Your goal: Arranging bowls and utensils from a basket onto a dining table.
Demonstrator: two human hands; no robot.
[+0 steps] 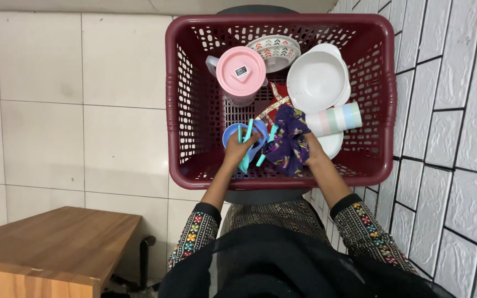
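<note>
A dark red plastic basket (183,105) with perforated walls is being seen from above, standing on a dark round seat against a white tiled wall. Both arms, in black sleeves with embroidered cuffs, are being reached down into its near end.

The left hand (239,150) is being closed around the handles of several teal utensils (248,144), which are being held over a small blue bowl (232,133) at the near left of the basket floor. What kind of utensils they are is hard to tell, as their working ends are hidden by the hand and the bowl.

The right hand (313,152) is being clenched on a purple patterned cloth (289,140), which is being bunched up just beside the teal utensils, near the middle of the basket's front. The fingers are mostly being covered by the fabric.

Behind the hands, a clear jug with a pink lid (240,70) is being kept upright toward the back left. A patterned white plate (277,51) is being leaned against the far wall. To the right, a stack of white bowls (317,81) is being propped up at a tilt, and a pastel striped cup (335,118) is lying on its side just below them.

A wooden table (51,243) is being shown at the lower left, well apart from the basket.
</note>
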